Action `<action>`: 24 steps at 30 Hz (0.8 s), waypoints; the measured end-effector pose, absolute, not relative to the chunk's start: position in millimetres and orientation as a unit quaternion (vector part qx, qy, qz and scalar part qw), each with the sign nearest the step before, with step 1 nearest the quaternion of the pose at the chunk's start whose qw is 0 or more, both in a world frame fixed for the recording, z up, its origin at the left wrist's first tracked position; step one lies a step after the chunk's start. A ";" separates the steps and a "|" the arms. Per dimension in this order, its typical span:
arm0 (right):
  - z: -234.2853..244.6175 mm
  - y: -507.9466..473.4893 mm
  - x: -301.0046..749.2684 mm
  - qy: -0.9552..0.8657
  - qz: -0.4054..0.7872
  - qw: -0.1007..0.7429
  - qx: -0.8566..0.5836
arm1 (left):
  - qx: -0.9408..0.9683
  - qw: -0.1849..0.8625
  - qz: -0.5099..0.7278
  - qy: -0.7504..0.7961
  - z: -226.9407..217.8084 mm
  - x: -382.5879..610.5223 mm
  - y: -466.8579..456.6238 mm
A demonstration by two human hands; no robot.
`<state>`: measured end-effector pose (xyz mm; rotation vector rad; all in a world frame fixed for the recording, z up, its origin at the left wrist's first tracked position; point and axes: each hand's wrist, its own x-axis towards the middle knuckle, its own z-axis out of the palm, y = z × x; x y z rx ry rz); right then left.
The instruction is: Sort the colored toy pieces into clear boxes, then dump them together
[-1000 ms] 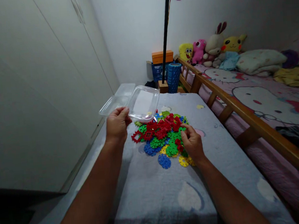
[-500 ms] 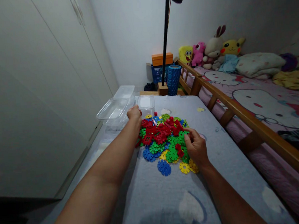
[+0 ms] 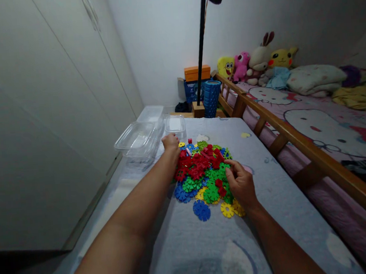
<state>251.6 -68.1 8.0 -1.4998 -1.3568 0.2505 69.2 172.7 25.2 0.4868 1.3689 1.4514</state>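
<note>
A heap of snap-together plastic pieces lies on the cloth-covered table. Red pieces are at its top, with green notched discs, blue notched discs and yellow notched discs around them. My left hand is closed at the far left edge of the heap, close to a small clear box; what its fingers hold is hidden. My right hand rests at the heap's right edge, thumb and forefinger apart beside green discs, with nothing visible between them.
Clear plastic boxes stand at the table's far left, a smaller clear box beside them. A wooden bed rail runs along the right. Behind the table rise a black pole and a blue ridged cylinder.
My left hand has moved slightly right and toward me, from beside the clear boxes to the heap's edge. My right hand stays nearly in place.
</note>
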 end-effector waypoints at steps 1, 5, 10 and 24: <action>8.0 -68.2 251.5 -0.567 0.104 0.524 -0.627 | 0.217 0.523 0.597 0.568 26.5 73.9 171.8; 9.4 -68.5 252.2 -0.570 0.092 0.521 -0.629 | 0.277 0.539 0.557 0.568 31.9 88.6 174.5; 10.3 -68.1 253.5 -0.569 0.080 0.521 -0.632 | 0.316 0.524 0.508 0.606 31.1 91.1 187.1; 9.9 -67.2 256.8 -0.566 0.080 0.522 -0.633 | 0.470 0.363 0.456 0.663 15.3 59.4 186.4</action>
